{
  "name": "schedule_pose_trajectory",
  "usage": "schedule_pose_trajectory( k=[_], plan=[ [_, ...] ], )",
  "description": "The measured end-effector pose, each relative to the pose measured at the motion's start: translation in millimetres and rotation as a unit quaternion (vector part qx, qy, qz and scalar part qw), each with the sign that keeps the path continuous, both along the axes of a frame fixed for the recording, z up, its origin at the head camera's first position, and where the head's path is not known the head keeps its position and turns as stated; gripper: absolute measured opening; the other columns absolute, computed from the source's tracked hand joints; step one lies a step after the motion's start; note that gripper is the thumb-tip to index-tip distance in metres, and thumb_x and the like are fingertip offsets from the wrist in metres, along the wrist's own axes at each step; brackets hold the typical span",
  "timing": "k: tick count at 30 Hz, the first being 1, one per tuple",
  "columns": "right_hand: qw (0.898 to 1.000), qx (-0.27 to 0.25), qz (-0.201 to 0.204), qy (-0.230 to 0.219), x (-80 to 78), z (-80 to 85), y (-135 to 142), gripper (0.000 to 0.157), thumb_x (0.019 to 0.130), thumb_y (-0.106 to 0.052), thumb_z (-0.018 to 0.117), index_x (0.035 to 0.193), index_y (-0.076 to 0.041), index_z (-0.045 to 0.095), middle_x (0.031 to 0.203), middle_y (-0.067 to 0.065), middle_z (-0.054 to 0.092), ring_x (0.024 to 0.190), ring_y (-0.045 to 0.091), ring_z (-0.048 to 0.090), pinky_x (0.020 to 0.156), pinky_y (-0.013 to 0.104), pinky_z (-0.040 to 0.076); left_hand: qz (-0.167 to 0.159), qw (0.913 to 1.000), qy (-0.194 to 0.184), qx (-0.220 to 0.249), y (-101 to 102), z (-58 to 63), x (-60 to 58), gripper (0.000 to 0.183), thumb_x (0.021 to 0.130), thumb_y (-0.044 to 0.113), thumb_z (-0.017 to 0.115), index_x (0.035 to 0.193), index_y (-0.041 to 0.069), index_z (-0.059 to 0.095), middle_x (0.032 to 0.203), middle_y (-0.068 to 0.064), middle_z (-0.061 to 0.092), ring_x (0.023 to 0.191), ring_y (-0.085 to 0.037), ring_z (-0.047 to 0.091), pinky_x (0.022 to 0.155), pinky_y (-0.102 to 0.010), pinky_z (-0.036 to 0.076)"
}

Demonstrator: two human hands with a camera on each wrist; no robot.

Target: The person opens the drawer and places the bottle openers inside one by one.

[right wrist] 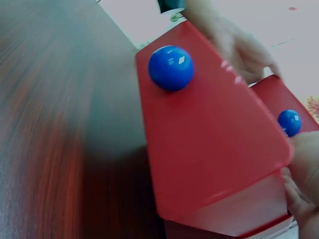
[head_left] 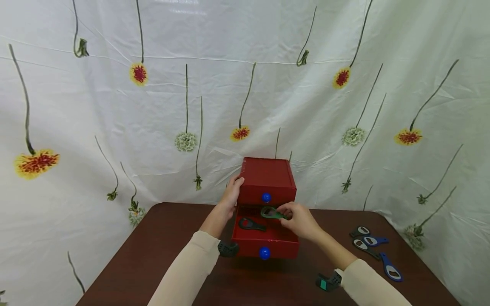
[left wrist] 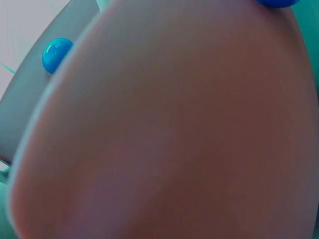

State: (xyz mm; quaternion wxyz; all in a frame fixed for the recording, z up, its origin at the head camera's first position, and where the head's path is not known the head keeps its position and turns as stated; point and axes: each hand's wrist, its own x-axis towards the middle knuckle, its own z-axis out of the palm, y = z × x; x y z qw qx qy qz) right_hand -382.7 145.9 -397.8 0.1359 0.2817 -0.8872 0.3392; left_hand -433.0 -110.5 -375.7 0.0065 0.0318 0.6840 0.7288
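A small red two-drawer cabinet [head_left: 266,172] stands on the table, its lower drawer [head_left: 281,250] pulled out and the upper one closed. My left hand [head_left: 231,194] rests against the cabinet's left side, fingers near the top edge. Over the open drawer, my right hand [head_left: 300,220] pinches the handle end of a green bottle opener [head_left: 269,217]. A black bottle opener [head_left: 254,226] lies inside the drawer, to the left. Blue ball knobs [head_left: 264,253] sit on both drawer fronts. The left wrist view is mostly filled by blurred skin; the right wrist view shows the drawer front [right wrist: 209,139] from close by.
On the right of the dark brown table [head_left: 153,250] lie several bottle openers, among them a blue one [head_left: 391,268] and a black one [head_left: 363,246]. Behind the table hangs a white flowered cloth [head_left: 214,97]. Both wrists wear black bands [head_left: 328,281].
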Motion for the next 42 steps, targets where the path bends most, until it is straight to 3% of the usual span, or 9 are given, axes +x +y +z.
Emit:
schedule_pose_trajectory(
  k=[5, 9, 23, 42],
  plan=[
    [0.997, 0.01, -0.051, 0.051, 1.1, 0.1, -3.6, 0.024, 0.086, -0.003, 0.083, 0.109, -0.001, 0.076, 0.104, 0.009, 0.071, 0.09, 0.024, 0.065, 0.08, 0.043, 0.056, -0.001, 1.0, 0.004, -0.004, -1.0, 3.1, 0.6, 0.066, 0.107, 0.048, 0.046, 0.163, 0.02, 0.025, 0.165, -0.015, 0.023, 0.145, -0.043, 0.027, 0.104, -0.075, 0.027],
    [0.996, 0.001, -0.05, 0.067, 1.6, -1.0, -0.7, 0.023, 0.087, -0.002, 0.083, 0.109, 0.001, 0.076, 0.105, 0.013, 0.072, 0.088, 0.024, 0.065, 0.078, 0.043, 0.056, 0.0, 1.0, 0.006, -0.003, -1.3, 4.5, 0.6, 0.065, 0.107, 0.047, 0.045, 0.163, 0.02, 0.026, 0.165, -0.014, 0.022, 0.147, -0.043, 0.025, 0.105, -0.076, 0.026],
    [0.997, -0.024, -0.046, 0.061, 10.7, -0.3, 19.2, 0.027, 0.088, -0.006, 0.083, 0.113, -0.002, 0.075, 0.106, 0.011, 0.074, 0.091, 0.024, 0.07, 0.08, 0.043, 0.059, 0.002, 1.0, -0.003, -0.004, -4.1, 2.0, 0.7, 0.065, 0.107, 0.047, 0.045, 0.163, 0.02, 0.024, 0.164, -0.016, 0.024, 0.146, -0.043, 0.026, 0.106, -0.075, 0.026],
    [0.989, -0.01, -0.129, 0.066, 23.0, -6.3, 89.8, 0.032, 0.088, -0.008, 0.083, 0.117, -0.001, 0.075, 0.11, 0.014, 0.074, 0.093, 0.031, 0.072, 0.078, 0.049, 0.058, 0.003, 1.0, 0.003, -0.006, -0.7, 0.8, 1.2, 0.064, 0.107, 0.047, 0.045, 0.163, 0.02, 0.026, 0.162, -0.016, 0.027, 0.144, -0.042, 0.029, 0.105, -0.073, 0.028]
  ],
)
